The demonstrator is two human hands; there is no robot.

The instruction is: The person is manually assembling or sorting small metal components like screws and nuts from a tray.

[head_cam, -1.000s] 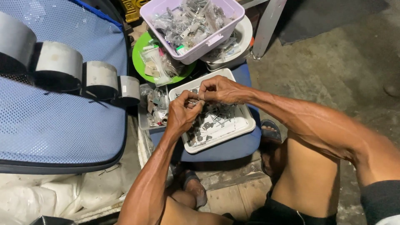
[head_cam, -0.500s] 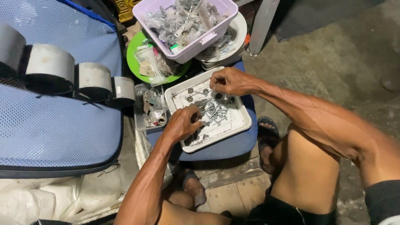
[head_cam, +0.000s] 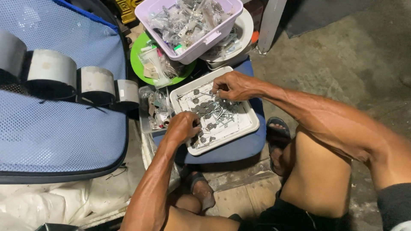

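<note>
A row of grey cylinders (head_cam: 72,79) lies on blue mesh (head_cam: 55,137) at far left; the left hand (head_cam: 184,127) has dropped from mid-air to the white tray (head_cam: 250,124), fingers curled among the small metal fasteners (head_cam: 214,115) — whether it pinches one I cannot tell; the right hand (head_cam: 233,85) has parted from it, fingertips closed over pieces at the tray's far edge — sorting resumed.
</note>
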